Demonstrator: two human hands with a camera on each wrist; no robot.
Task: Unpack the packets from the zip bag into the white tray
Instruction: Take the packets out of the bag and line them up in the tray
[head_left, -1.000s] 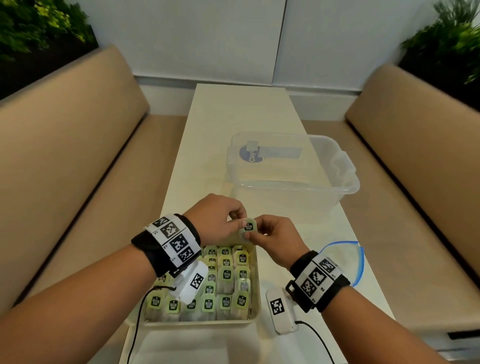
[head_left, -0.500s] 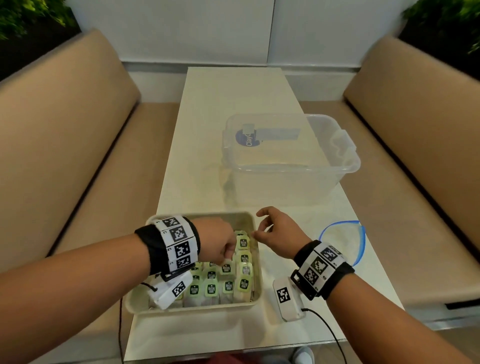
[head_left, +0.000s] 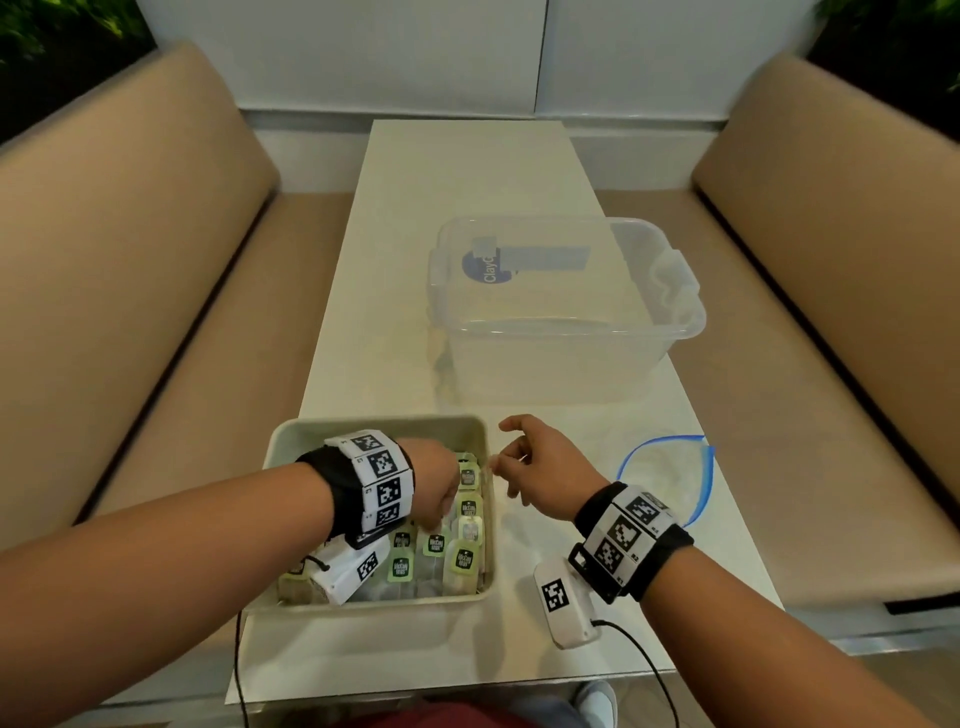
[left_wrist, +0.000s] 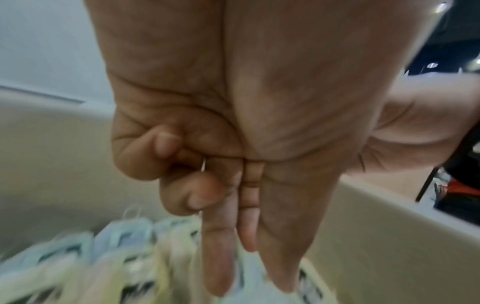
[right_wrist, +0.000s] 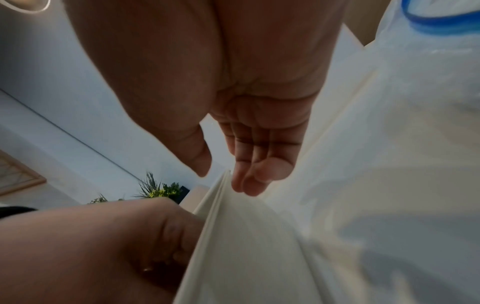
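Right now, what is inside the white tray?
The white tray holds rows of green-labelled packets. The left hand reaches in and covers some; the far-left part looks bare.

The head view looks forward and down along the desk (head_left: 467, 208), taking in both hands and the white tray (head_left: 291, 436). Each wrist view sits close behind its palm, facing along the fingers. The left looks down into the tray, and the right meets its outer wall (right_wrist: 249, 246).

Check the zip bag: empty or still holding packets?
Looks empty: zip bag lies flat on the table, mouth open, nothing visible through the clear plastic.
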